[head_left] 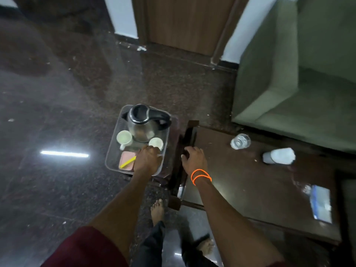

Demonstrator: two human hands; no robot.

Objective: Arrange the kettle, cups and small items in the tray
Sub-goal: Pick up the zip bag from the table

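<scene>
I note the left hand (148, 160) curled at the tray's (113, 149) near right corner beside a cup (156, 143); the right hand (193, 158) rests spread on the table (240, 180) edge.

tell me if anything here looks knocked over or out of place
One thing stands out: a white cup lies on its side on the dark table, right of the upright glass. In the tray, the kettle and two cups stand upright.
</scene>
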